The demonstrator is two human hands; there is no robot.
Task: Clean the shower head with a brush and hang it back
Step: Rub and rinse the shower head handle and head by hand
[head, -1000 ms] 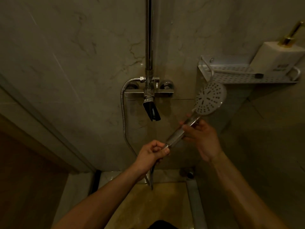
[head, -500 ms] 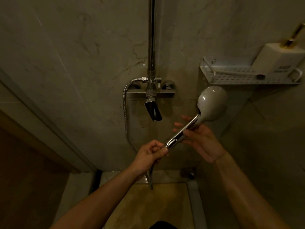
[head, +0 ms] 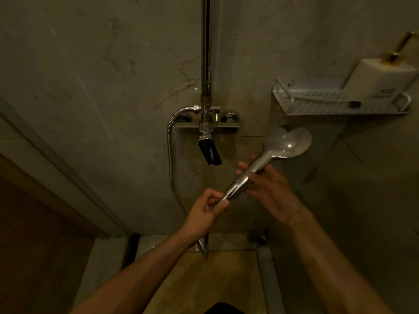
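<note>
I hold a chrome shower head (head: 286, 143) slanting up to the right in front of the wall, its smooth back turned toward me and the nozzle face hidden. My left hand (head: 207, 208) pinches the bottom end of the handle where the metal hose (head: 170, 155) joins. My right hand (head: 269, 189) grips the handle's middle from the right, fingers wrapped behind it. A long-handled brush (head: 326, 100) lies on the wall shelf (head: 340, 111) above the head.
A chrome mixer tap (head: 206, 128) with a black spout (head: 209, 152) sits on the marble wall under a vertical riser pipe (head: 206, 53). A white pump bottle (head: 378, 80) stands on the shelf. A glass door edge runs along the left; a floor drain (head: 260, 239) lies below.
The shower head has been rotated about its handle: its nozzle face pointed at me a second ago, and now its back does. My right hand shifted its grip; the left stayed at the hose joint.
</note>
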